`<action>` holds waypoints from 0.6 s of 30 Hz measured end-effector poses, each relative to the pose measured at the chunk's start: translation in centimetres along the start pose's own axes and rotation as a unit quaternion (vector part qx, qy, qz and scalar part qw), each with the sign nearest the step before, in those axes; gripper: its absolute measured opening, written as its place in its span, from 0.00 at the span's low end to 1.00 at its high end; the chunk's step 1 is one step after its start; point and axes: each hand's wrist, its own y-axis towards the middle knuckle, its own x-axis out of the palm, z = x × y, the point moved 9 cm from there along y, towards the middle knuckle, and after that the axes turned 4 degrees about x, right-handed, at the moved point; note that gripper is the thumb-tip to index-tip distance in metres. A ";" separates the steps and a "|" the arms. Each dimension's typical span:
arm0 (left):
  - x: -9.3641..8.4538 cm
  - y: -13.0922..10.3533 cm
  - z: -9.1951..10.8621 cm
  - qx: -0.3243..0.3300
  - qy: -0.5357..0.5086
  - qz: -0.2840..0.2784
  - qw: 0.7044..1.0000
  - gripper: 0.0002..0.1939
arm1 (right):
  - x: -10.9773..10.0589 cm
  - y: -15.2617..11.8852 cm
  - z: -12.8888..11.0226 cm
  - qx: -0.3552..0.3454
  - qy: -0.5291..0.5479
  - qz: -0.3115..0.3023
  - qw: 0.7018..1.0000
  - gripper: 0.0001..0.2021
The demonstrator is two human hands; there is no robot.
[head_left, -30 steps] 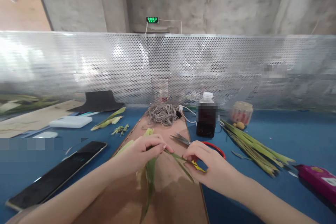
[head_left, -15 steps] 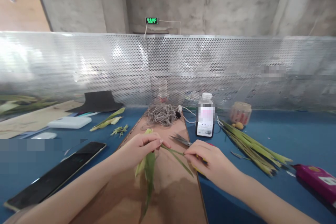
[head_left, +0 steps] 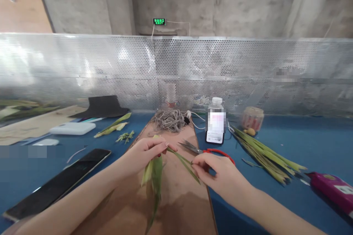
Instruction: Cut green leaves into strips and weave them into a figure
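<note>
Over the brown board (head_left: 176,198), the left hand (head_left: 145,152) pinches the top of a bunch of green leaves (head_left: 154,176) that hangs down from its fingers. The right hand (head_left: 216,170) grips the end of one narrow leaf strip (head_left: 182,159) stretched between both hands. Red-handled scissors (head_left: 205,150) lie just behind the right hand, and a pile of grey twine (head_left: 169,119) sits at the board's far end.

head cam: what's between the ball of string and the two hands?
In the head view, bare brown board lies between the string and the left hand; toward the right hand lie the scissors, blades pointing left.
</note>
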 end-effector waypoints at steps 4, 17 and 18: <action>-0.2 0.1 -0.2 0.001 -0.015 0.007 1.000 0.18 | 0.2 0.2 0.4 0.027 0.031 -0.011 0.999 0.06; -0.4 0.4 -0.9 0.003 -0.032 0.021 0.999 0.17 | 1.0 -0.4 0.4 0.077 0.112 -0.065 0.989 0.09; -0.5 0.4 -0.8 0.004 -0.032 0.023 0.999 0.17 | 1.1 -0.5 0.3 0.079 0.127 -0.065 0.987 0.08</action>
